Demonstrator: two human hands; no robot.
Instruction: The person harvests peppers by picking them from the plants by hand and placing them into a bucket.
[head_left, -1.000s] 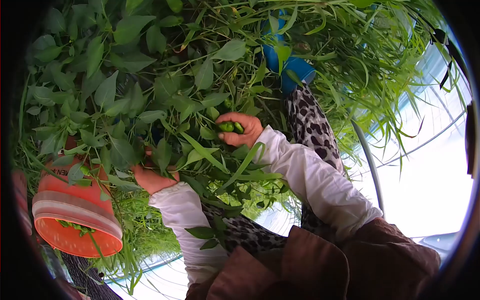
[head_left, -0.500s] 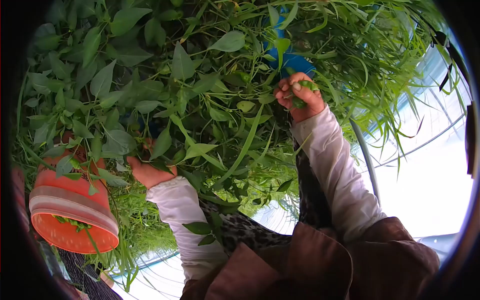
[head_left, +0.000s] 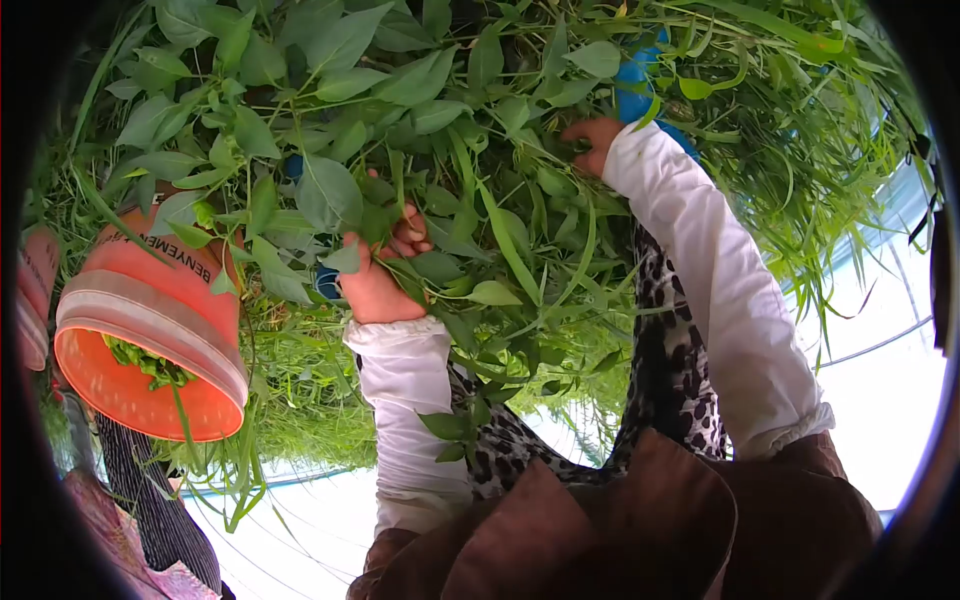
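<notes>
Both hands are in among leafy pepper plants (head_left: 330, 190). My left hand (head_left: 385, 285) is palm up under the leaves, its thumb on the left and its fingers curled. Leaves lie across it, so what it grips, if anything, is hidden. My right hand (head_left: 598, 148) reaches into the foliage farther right, close to a blue object (head_left: 635, 85). Its fingertips are covered by leaves. A bit of dark green shows in its curled palm, where green peppers were visible a moment before.
An orange bucket (head_left: 165, 275) with green peppers (head_left: 150, 362) inside stands at left, a second orange bucket (head_left: 37, 290) at the edge. Another person's striped clothing (head_left: 160, 500) shows lower left. Long grass (head_left: 780, 170) grows at right, beside translucent sheeting (head_left: 880, 330).
My right hand has moved up into the leaves, hiding the peppers it held in plain view. My left hand's curled fingers now show more. The view has shifted, with the bucket higher.
</notes>
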